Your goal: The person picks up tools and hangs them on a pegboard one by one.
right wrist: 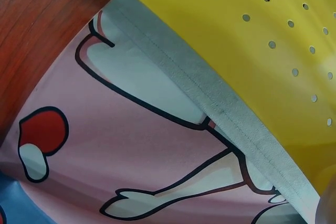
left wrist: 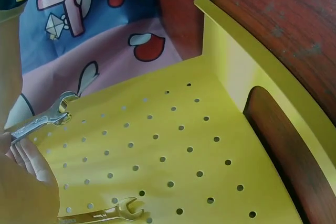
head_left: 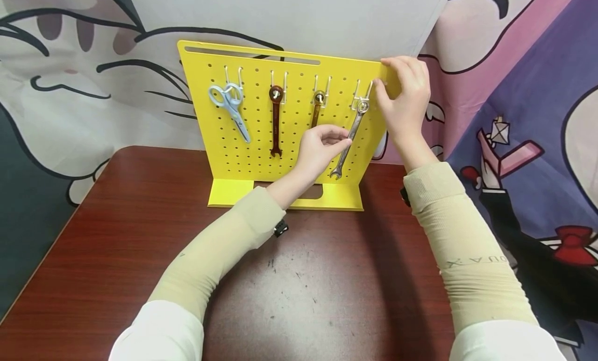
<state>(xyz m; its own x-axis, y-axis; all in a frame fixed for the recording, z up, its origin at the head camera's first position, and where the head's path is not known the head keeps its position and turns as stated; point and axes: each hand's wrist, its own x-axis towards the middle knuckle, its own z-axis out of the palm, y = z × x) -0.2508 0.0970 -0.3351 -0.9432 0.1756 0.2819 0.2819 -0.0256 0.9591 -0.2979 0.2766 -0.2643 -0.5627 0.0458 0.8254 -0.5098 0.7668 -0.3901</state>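
My left hand (head_left: pixel 322 146) pinches a silver combination wrench (head_left: pixel 351 135) by the middle of its shaft. The wrench hangs at a slant, its ring end at the rightmost white hook (head_left: pixel 359 94) and its open end pointing down. In the left wrist view the wrench's open jaw (left wrist: pixel 62 109) stands out past the fingers. With thumb in front and fingers at the edge, my right hand (head_left: pixel 407 94) grips the upper right corner of a yellow pegboard (head_left: pixel 289 166). Only a sliver of that hand (right wrist: pixel 327 203) shows in the right wrist view.
Pale blue scissors (head_left: pixel 232 106), a dark reddish wrench (head_left: pixel 276 122) and a gold wrench (head_left: pixel 317 108), partly behind my left hand, hang on other hooks. The pegboard stands on a reddish-brown table (head_left: pixel 140 221). A cartoon-printed cloth (head_left: pixel 154 112) hangs behind it.
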